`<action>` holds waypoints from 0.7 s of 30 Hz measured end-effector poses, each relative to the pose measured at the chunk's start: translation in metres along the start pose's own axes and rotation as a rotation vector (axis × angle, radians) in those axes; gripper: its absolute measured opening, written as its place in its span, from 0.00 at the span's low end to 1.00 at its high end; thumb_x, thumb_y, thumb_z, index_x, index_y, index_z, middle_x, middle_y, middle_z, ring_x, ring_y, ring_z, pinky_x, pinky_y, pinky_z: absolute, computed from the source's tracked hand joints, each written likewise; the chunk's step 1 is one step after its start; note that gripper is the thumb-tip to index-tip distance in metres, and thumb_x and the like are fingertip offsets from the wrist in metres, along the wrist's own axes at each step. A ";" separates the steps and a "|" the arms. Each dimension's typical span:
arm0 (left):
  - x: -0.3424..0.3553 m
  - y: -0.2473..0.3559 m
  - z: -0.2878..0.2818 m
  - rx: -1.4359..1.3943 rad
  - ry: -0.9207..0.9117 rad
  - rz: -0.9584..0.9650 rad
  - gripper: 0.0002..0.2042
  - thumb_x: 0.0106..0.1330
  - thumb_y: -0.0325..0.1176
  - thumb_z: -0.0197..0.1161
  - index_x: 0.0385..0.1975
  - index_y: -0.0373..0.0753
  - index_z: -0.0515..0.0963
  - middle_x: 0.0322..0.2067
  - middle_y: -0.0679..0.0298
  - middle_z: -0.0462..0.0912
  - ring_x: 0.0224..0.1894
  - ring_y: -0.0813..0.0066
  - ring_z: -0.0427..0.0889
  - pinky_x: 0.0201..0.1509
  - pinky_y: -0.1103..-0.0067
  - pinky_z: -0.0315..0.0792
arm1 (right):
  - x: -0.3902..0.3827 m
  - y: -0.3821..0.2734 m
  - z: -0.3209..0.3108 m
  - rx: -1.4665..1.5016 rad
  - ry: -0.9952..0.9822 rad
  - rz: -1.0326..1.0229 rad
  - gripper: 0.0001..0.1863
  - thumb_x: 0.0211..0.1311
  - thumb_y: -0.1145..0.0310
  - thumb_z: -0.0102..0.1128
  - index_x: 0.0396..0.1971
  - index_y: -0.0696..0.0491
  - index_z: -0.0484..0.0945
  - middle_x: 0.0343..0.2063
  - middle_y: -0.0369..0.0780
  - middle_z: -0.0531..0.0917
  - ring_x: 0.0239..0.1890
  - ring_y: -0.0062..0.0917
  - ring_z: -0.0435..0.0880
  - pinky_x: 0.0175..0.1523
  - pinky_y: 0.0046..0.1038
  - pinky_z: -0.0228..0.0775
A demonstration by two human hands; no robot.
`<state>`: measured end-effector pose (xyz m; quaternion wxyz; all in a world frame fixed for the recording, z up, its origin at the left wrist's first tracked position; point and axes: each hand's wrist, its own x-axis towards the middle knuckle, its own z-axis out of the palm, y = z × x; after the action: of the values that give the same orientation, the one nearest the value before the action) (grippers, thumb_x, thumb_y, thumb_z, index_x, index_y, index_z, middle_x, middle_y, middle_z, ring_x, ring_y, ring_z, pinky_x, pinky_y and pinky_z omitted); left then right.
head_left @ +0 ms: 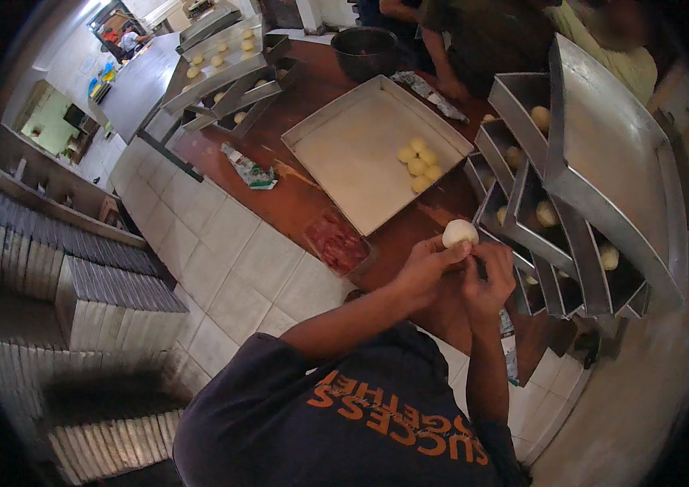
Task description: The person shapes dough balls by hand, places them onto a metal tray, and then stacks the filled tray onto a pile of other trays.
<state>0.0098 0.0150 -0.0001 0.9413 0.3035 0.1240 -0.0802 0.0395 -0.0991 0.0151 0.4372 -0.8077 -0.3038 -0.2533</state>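
Above the table edge [296, 213], near the tray [344, 154]: dough ball [459, 233] pinched between left hand [428, 265] and right hand [487, 274], both sets of fingertips closed on its underside. Beside the left hand, a small dish of red filling [336, 242]. Five finished balls [419, 164] clustered in the tray. Risk, judged from here: squeezing too hard could tear the seam; loosening could drop the ball onto the table or tiled floor [223, 268].
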 end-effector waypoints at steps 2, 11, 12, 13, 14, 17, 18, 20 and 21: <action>-0.001 -0.013 0.012 -0.073 0.026 -0.026 0.15 0.58 0.33 0.59 0.43 0.35 0.69 0.39 0.64 0.74 0.42 0.76 0.73 0.47 0.78 0.68 | 0.001 -0.008 -0.011 -0.010 0.078 0.028 0.12 0.38 0.80 0.59 0.28 0.56 0.73 0.28 0.43 0.75 0.33 0.36 0.73 0.40 0.30 0.65; -0.010 -0.045 0.034 -0.028 0.047 0.003 0.14 0.57 0.28 0.58 0.43 0.35 0.70 0.38 0.66 0.75 0.41 0.79 0.74 0.45 0.81 0.69 | -0.023 0.024 -0.048 0.033 0.036 -0.099 0.15 0.35 0.81 0.61 0.30 0.56 0.76 0.32 0.43 0.75 0.35 0.36 0.74 0.38 0.31 0.67; -0.009 -0.049 0.035 -0.022 0.043 0.020 0.14 0.57 0.28 0.59 0.43 0.35 0.70 0.38 0.66 0.75 0.41 0.79 0.74 0.45 0.82 0.69 | -0.023 0.024 -0.054 0.033 0.055 -0.096 0.15 0.35 0.81 0.61 0.30 0.56 0.76 0.31 0.43 0.76 0.34 0.36 0.74 0.38 0.31 0.67; -0.012 -0.053 0.039 -0.056 0.010 -0.021 0.13 0.57 0.28 0.58 0.43 0.36 0.71 0.37 0.67 0.75 0.41 0.80 0.74 0.46 0.82 0.68 | -0.022 0.022 -0.061 0.033 0.071 -0.096 0.16 0.34 0.82 0.61 0.30 0.56 0.76 0.29 0.43 0.76 0.34 0.35 0.74 0.38 0.30 0.67; -0.013 -0.057 0.047 -0.076 0.014 -0.027 0.13 0.58 0.28 0.58 0.43 0.36 0.71 0.38 0.67 0.75 0.41 0.80 0.74 0.46 0.82 0.68 | -0.021 0.021 -0.067 0.036 0.094 -0.098 0.16 0.34 0.82 0.61 0.30 0.57 0.76 0.28 0.42 0.76 0.33 0.35 0.74 0.38 0.30 0.67; -0.015 -0.068 0.061 -0.121 0.017 -0.032 0.13 0.57 0.28 0.59 0.42 0.36 0.71 0.38 0.66 0.75 0.41 0.78 0.74 0.45 0.81 0.69 | -0.025 0.020 -0.075 0.037 0.105 -0.074 0.15 0.33 0.84 0.60 0.28 0.58 0.76 0.26 0.42 0.76 0.32 0.35 0.75 0.39 0.29 0.67; -0.013 -0.072 0.059 -0.123 0.010 -0.029 0.13 0.57 0.27 0.59 0.42 0.36 0.71 0.38 0.65 0.75 0.41 0.77 0.74 0.45 0.81 0.69 | -0.028 0.021 -0.078 0.015 0.129 -0.088 0.14 0.33 0.84 0.60 0.27 0.59 0.76 0.26 0.42 0.76 0.32 0.35 0.75 0.39 0.29 0.67; -0.014 -0.075 0.063 -0.097 0.003 -0.010 0.13 0.56 0.26 0.60 0.41 0.36 0.71 0.38 0.65 0.75 0.41 0.76 0.74 0.46 0.80 0.69 | -0.036 0.023 -0.081 -0.029 0.181 -0.116 0.12 0.34 0.84 0.60 0.26 0.59 0.76 0.27 0.42 0.76 0.33 0.35 0.75 0.39 0.29 0.68; -0.018 -0.075 0.067 -0.069 0.003 0.005 0.13 0.55 0.25 0.60 0.41 0.35 0.71 0.38 0.65 0.75 0.42 0.76 0.74 0.46 0.80 0.69 | -0.039 0.024 -0.083 0.011 0.192 -0.113 0.12 0.34 0.84 0.60 0.25 0.60 0.76 0.27 0.42 0.76 0.34 0.35 0.75 0.39 0.30 0.68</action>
<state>-0.0116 -0.0833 0.0167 0.9513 0.2711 0.1275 -0.0730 0.0179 -0.1913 0.0154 0.4537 -0.7590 -0.3070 -0.3519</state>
